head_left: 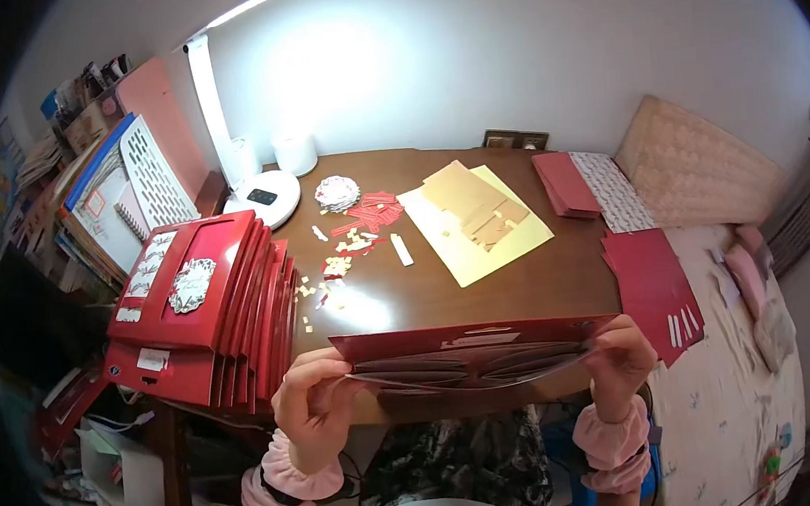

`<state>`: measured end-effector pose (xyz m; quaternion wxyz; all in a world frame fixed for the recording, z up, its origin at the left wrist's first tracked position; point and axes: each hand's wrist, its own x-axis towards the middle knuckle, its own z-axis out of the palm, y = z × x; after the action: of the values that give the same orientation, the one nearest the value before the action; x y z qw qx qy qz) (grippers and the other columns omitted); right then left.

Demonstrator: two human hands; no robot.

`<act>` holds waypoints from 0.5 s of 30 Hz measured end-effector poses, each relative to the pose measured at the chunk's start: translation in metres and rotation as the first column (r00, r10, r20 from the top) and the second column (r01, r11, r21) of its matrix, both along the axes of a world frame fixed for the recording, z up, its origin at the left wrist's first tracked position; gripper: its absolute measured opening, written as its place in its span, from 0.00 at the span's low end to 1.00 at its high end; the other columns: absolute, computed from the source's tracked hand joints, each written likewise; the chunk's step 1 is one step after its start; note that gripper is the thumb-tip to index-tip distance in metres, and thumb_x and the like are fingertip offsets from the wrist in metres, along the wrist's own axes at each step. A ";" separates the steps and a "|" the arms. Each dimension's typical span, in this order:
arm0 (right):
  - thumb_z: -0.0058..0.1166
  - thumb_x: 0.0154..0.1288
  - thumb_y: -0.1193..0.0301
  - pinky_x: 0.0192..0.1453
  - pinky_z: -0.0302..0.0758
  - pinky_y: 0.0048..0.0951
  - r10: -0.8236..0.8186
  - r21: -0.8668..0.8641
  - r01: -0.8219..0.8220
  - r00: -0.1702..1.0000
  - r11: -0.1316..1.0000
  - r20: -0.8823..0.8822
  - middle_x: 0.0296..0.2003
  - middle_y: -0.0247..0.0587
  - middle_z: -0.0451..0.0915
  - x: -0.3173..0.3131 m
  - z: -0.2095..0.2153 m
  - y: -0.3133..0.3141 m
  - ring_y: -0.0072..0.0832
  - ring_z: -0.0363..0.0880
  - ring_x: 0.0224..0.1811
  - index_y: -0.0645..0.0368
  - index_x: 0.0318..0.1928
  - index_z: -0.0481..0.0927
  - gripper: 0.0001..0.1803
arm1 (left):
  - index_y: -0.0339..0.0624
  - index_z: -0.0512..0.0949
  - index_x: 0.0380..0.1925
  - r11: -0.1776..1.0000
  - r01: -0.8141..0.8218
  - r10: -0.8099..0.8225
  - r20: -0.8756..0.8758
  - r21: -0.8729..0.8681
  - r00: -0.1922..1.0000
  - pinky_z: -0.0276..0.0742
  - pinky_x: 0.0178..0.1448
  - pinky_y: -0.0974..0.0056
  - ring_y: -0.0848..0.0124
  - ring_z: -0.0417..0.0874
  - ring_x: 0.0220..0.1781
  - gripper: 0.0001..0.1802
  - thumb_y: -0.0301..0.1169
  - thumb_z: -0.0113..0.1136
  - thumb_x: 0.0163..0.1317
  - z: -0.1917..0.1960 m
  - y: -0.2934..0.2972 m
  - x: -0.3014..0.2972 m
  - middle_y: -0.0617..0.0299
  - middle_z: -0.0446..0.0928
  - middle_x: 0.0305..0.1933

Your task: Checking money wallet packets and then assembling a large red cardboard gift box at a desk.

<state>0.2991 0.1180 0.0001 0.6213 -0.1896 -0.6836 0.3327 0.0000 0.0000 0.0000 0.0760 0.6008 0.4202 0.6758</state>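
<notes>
Close to me, above the desk's front edge, a flat red cardboard box is held edge-up, its long open side toward me. Inside show grey curved layers whose kind I cannot make out. My left hand pinches its left end and my right hand grips its right end, fingers and thumbs closed on the edges. Left of my left hand leans a stack of red boxes; the top one bears floral paper pieces and a floral label. Right of my right hand lies a red card sheet with narrow white strips.
On the brown desk lie yellow sheets, red paper strips, small yellow pieces and a stack of floral labels. A white lamp stands at the back left. A bed adjoins on the right.
</notes>
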 end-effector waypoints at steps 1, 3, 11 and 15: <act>0.68 0.52 0.78 0.48 0.74 0.27 0.019 -0.019 -0.019 1.000 1.000 -0.015 0.41 0.45 0.80 0.001 -0.001 0.001 0.30 0.78 0.43 0.61 0.37 0.80 0.11 | 0.30 0.72 0.44 1.000 -0.029 0.029 -0.036 -0.004 0.999 0.79 0.48 0.71 0.69 0.81 0.44 0.14 0.18 0.62 0.59 0.003 0.000 0.001 0.50 0.75 0.46; 0.68 0.52 0.79 0.47 0.73 0.26 0.022 -0.035 -0.023 0.999 0.999 -0.028 0.41 0.45 0.80 0.001 -0.002 0.002 0.29 0.78 0.42 0.62 0.36 0.80 0.12 | 0.30 0.72 0.43 0.999 -0.043 0.042 -0.070 -0.003 0.997 0.78 0.47 0.72 0.70 0.81 0.44 0.13 0.17 0.62 0.59 0.004 0.001 0.001 0.51 0.75 0.45; 0.67 0.53 0.80 0.45 0.75 0.27 0.170 -0.029 -0.172 0.983 0.985 -0.063 0.41 0.50 0.79 0.001 0.001 -0.003 0.30 0.80 0.40 0.63 0.38 0.79 0.12 | 0.32 0.73 0.39 0.997 -0.074 0.070 -0.152 -0.019 0.986 0.79 0.46 0.70 0.66 0.82 0.43 0.11 0.15 0.61 0.57 0.006 -0.009 0.001 0.48 0.76 0.42; 0.65 0.55 0.81 0.46 0.81 0.34 0.159 -0.063 -0.168 0.978 0.984 -0.133 0.40 0.52 0.79 -0.006 0.005 -0.015 0.37 0.83 0.41 0.63 0.36 0.77 0.10 | 0.36 0.70 0.34 0.992 -0.105 0.100 -0.073 -0.069 0.992 0.78 0.47 0.63 0.63 0.81 0.41 0.11 0.29 0.62 0.63 0.004 -0.017 0.007 0.51 0.77 0.37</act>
<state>0.2931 0.1030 0.0056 0.6268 -0.1340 -0.6429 0.4193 0.0067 -0.0172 0.0041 0.0486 0.5985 0.4772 0.6417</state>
